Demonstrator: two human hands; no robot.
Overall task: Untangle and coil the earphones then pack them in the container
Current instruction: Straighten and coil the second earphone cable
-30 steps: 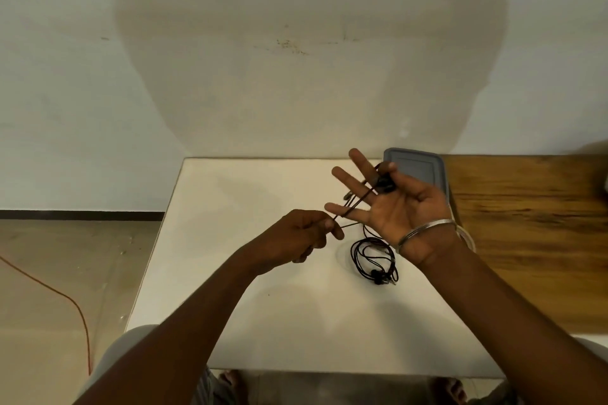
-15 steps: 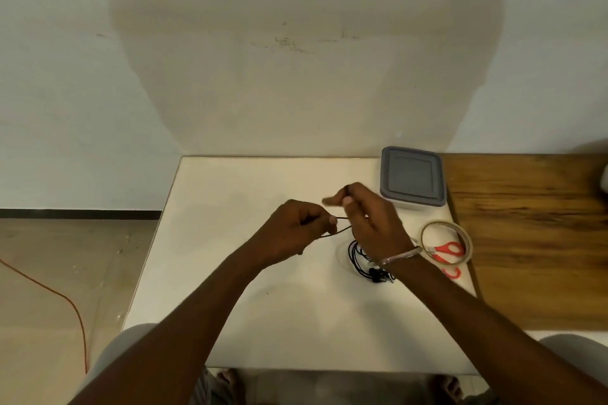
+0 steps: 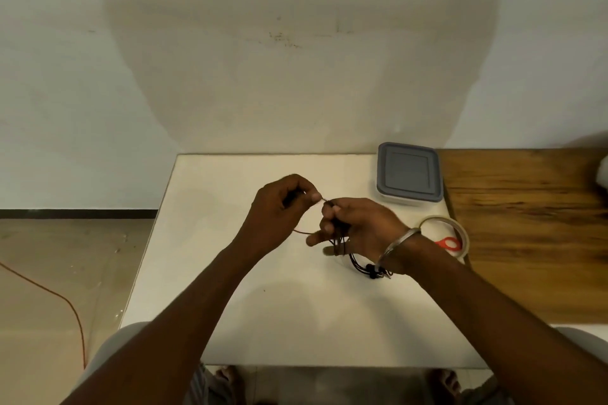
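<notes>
Right now, in the head view, both my hands hover close together above the middle of the white worktop (image 3: 230, 273). My left hand (image 3: 279, 210) has its fingers curled, thumb and forefinger pinching a thin strand of the black earphones (image 3: 360, 265). A short stretch of cord runs from that pinch across to my right hand (image 3: 358, 227) at its 3 o'clock. My right hand grips a bunch of cord in curled fingers, with one finger sticking out loosely below. From it the cord hangs down to the worktop, where the remaining loops and the earbuds lie in a small heap at the hand's 5 o'clock, partly hidden under my wrist and its metal bangle (image 3: 394, 245).

At 1 o'clock from my hands, in the far right corner of the white worktop, sits the container (image 3: 409, 174) with its grey lid on, well apart from the earphones. A roll of clear tape (image 3: 460, 230) lies at 3 o'clock from my right wrist, with a red scissors handle (image 3: 449, 244) showing inside its ring.
</notes>
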